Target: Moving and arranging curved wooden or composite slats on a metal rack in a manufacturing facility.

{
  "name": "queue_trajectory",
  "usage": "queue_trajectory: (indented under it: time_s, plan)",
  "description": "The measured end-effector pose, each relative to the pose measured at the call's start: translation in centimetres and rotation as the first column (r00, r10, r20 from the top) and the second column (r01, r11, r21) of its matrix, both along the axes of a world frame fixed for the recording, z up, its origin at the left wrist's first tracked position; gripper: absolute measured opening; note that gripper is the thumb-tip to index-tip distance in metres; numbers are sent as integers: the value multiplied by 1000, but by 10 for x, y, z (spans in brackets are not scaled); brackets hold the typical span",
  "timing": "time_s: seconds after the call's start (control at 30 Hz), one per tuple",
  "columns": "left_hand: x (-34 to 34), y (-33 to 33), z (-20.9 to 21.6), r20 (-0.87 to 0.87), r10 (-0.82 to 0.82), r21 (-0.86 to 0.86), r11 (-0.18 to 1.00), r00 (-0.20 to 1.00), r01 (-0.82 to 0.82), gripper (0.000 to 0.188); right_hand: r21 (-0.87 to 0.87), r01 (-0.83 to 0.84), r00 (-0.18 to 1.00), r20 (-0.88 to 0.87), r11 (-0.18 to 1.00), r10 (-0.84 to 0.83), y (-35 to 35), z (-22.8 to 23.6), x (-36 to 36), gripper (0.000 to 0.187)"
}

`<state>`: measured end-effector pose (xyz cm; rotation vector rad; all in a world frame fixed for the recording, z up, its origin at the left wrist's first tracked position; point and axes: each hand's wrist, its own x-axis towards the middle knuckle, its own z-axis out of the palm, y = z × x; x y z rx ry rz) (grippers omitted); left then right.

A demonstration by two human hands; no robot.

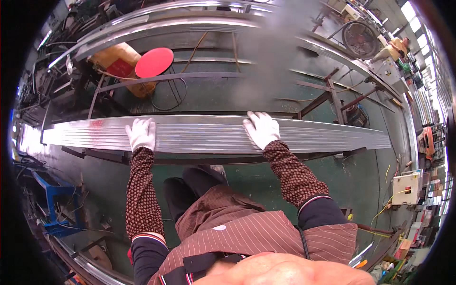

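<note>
A row of long, silvery metal profiles (204,135) lies side by side across a low rack in front of me. My left hand (142,135), in a white glove, rests on them left of the middle, fingers stretched toward the far edge. Farther right, my right hand (263,130), also white-gloved, lies on the same profiles with its fingers spread and their tips at the far edge. Both hands look open and neither grips a separate piece. Reddish marks show on the metal to the left of my left hand.
Beyond the profiles stand a red round stool (155,62) and another rack with long metal bars (190,23). A large fan (360,40) and a person (394,49) are at the far right. Nearer are a blue metal frame (59,204) and a pale electrical box (407,188).
</note>
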<state>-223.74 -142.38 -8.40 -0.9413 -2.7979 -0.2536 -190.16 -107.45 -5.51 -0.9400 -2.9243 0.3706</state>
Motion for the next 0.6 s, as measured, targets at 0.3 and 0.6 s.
queue_trajectory:
  time_s: [0.3,0.6]
  plan:
    - [21,10,2,101,-6,-61,998,995,12,49,24,52,998,-37,998,-51,-9,-1,7,65]
    - [17,13,-2,39,11,3,1000,999,-11,42,58,88,995,39,994,-90,-13,14,-6,62]
